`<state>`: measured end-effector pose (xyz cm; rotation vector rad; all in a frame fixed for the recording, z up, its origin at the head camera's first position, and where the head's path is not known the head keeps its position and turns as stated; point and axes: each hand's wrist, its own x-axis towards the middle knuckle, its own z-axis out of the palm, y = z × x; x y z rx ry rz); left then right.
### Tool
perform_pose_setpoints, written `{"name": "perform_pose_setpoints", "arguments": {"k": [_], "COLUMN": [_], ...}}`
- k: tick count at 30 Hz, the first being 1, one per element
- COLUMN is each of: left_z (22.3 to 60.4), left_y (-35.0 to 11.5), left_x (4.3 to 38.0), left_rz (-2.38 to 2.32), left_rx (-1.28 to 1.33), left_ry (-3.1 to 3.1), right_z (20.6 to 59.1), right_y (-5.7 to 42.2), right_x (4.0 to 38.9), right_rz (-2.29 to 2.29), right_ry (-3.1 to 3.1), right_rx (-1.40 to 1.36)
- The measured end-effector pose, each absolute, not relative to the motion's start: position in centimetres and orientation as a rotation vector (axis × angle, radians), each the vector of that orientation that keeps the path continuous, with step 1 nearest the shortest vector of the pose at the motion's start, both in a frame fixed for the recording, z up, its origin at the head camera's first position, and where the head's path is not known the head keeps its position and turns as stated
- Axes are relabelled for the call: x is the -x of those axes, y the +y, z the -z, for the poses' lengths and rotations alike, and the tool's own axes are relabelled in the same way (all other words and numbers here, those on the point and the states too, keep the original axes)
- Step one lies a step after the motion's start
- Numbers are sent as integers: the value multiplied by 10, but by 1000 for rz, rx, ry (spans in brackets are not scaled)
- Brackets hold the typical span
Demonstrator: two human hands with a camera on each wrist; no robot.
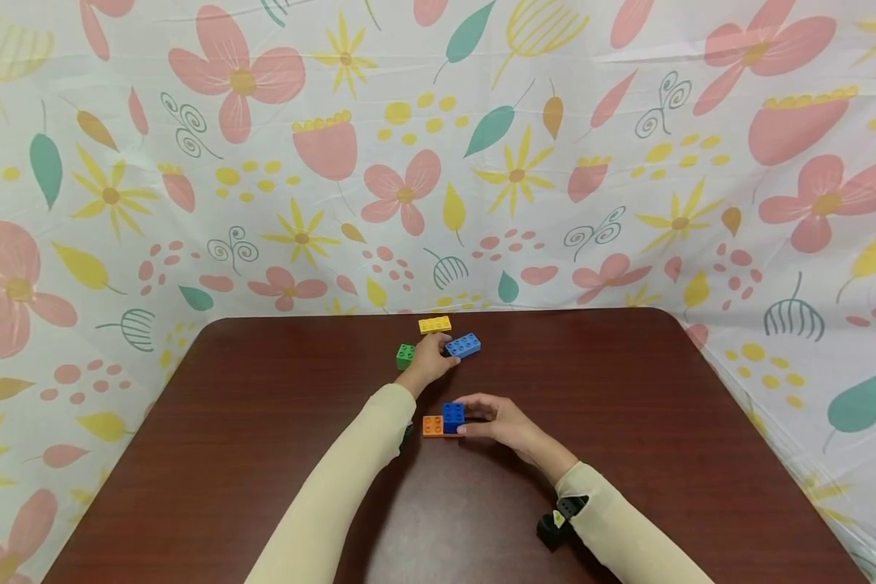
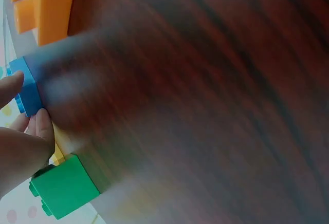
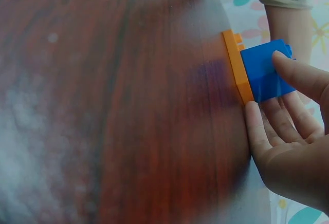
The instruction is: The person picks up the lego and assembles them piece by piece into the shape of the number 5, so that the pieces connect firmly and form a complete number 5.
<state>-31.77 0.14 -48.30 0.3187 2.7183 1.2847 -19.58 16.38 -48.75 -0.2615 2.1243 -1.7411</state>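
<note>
At the far side of the table, my left hand (image 1: 427, 361) has its thumb and fingertips on the two ends of a light blue toy brick (image 1: 464, 345). The left wrist view shows the thumb on one side of that light blue brick (image 2: 31, 88) and the fingers on the other. Nearer to me, my right hand (image 1: 507, 423) pinches a dark blue brick (image 1: 453, 416) between thumb and fingers. This dark blue brick (image 3: 264, 70) sits on one end of a flat orange brick (image 3: 236, 64), whose remaining studs show beside it.
Just left of my left hand stands a green brick (image 1: 405, 355). Behind it, near the table's back edge, lies a flat yellow brick (image 1: 435, 324). A flowered cloth (image 1: 438, 178) hangs behind the dark wooden table (image 1: 263, 454).
</note>
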Motion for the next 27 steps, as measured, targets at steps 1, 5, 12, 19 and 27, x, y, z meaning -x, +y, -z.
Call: {"name": "perform_pose_setpoints", "arguments": {"k": [1, 5, 12, 19, 27], "left_z": [483, 481, 480, 478, 471], "left_y": [2, 4, 3, 0, -5], "left_x": [317, 317, 317, 317, 317], "left_rz": [-1272, -1250, -1222, -1229, -1273], "left_rx": [-310, -286, -284, -335, -371], "left_ry": [2726, 2744, 2727, 2711, 2676], "right_z": [488, 488, 489, 491, 491], "right_y": [164, 164, 165, 165, 165], "right_x": [196, 196, 196, 197, 198], "right_rz": [1741, 1743, 1760, 1758, 1760], "right_ry": [2124, 2127, 2097, 2096, 2094], "right_rx": [263, 268, 269, 275, 278]}}
